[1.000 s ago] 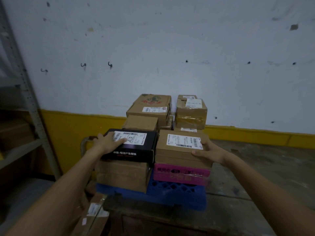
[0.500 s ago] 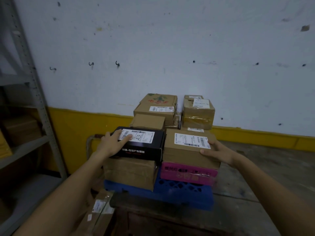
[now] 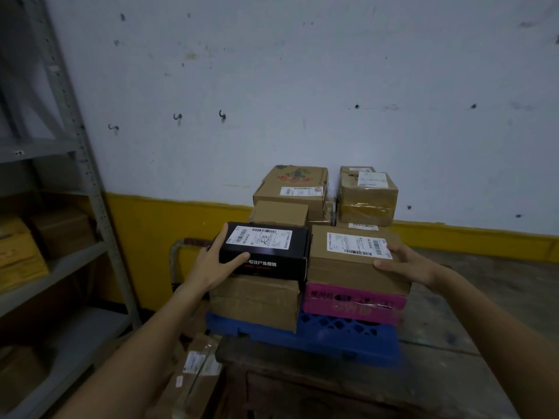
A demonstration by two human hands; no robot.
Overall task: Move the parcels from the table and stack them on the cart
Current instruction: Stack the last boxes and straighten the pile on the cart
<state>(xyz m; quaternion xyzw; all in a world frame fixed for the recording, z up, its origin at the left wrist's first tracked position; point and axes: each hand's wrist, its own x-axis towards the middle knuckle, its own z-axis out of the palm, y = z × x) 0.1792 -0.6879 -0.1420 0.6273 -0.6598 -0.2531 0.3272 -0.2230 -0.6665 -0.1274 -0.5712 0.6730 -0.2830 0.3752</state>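
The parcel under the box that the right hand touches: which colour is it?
The parcel is pink, best seen in the head view.

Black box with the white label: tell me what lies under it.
A plain brown parcel lies under the black box, itself on the blue cart deck. The left hand grips the box's left end, covering that corner; the parcel's top is covered.

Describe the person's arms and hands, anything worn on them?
The left hand and right hand are bare: no gloves, and no rings that I can make out. The left forearm and right forearm are uncovered to the picture's edge, with no sleeve, watch or wristband showing.
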